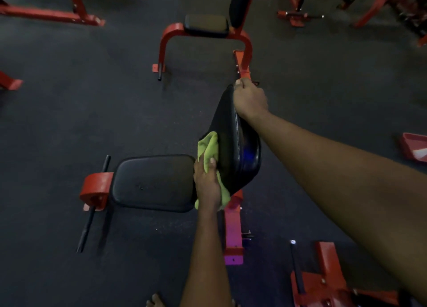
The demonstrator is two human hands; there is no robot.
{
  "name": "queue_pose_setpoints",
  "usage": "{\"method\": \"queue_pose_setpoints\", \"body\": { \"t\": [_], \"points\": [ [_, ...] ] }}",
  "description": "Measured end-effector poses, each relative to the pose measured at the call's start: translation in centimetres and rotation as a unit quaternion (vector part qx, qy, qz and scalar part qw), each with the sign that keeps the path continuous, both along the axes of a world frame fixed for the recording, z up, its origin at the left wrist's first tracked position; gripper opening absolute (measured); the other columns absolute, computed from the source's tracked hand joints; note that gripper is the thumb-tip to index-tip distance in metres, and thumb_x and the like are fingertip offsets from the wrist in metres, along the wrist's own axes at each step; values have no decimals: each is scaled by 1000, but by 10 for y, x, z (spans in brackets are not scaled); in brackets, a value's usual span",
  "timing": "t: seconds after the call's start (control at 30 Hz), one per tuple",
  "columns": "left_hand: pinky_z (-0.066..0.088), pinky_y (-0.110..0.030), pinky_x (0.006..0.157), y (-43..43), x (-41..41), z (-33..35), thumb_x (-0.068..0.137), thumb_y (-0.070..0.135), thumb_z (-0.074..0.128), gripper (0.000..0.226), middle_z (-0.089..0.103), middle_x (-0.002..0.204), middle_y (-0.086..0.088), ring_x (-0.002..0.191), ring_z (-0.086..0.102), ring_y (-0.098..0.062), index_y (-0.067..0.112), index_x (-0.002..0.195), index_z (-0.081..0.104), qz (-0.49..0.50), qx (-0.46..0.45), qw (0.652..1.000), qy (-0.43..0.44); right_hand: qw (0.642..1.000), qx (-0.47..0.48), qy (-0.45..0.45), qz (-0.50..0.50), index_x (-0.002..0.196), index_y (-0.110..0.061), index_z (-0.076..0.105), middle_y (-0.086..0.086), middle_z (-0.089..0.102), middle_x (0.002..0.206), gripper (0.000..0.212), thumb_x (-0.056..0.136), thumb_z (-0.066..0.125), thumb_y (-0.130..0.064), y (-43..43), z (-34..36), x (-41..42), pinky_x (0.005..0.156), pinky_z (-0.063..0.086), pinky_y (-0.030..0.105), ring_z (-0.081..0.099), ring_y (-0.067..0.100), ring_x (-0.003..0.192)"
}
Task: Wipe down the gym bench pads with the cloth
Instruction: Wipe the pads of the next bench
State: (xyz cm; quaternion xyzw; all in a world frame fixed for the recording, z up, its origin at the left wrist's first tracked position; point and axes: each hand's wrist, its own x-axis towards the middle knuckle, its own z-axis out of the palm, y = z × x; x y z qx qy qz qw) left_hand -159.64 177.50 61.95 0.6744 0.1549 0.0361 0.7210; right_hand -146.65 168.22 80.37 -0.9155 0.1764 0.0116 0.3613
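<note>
Gripping the green cloth (pixel 209 147), the left hand (pixel 206 183) curls fingers and thumb round the bunched fabric and presses it against the left edge of the tilted black back pad (pixel 238 144). At one o'clock from it, the right hand (pixel 250 99) clasps the top end of the same pad, fingers wrapped over its rim. The cloth sits between this back pad and the flat black seat pad (pixel 154 183), which lies at nine o'clock, just beside the left hand. A red frame (pixel 233 232) runs under the back pad toward six o'clock. Beyond the seat pad, at nine o'clock, a black bar (pixel 92 212) passes through a red bracket (pixel 96 187). Across the dark floor (pixel 69 110), at twelve o'clock, stands a second bench (pixel 205 25) with black pads.
</note>
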Motion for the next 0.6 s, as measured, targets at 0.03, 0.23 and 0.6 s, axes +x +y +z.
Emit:
{"method": "queue_pose_setpoints", "body": {
  "t": [0.03,0.23,0.6],
  "points": [
    [40,-51,109,7,3,-17,90,66,48,41,52,140,7,129,50,-16,51,127,54,-16,-31,999,35,1000,-4,1,3,136,-22,53,21,57,132,41,108,27,-38,0,0,1,86,33,35,52,40,121],
    [36,-46,110,7,-11,-2,93,66,35,33,45,147,3,137,41,-20,56,122,50,-17,37,999,29,999,-31,-9,10,131,-24,54,18,59,123,40,107,26,-41,-1,-4,4,83,35,37,55,40,115],
    [37,-37,110,25,103,-121,94,46,35,58,50,142,-7,130,48,-26,19,143,47,-93,55,986,124,995,-96,-18,15,123,-25,54,14,62,118,35,106,26,-39,-5,-20,18,82,38,42,56,40,109]
  ]
}}
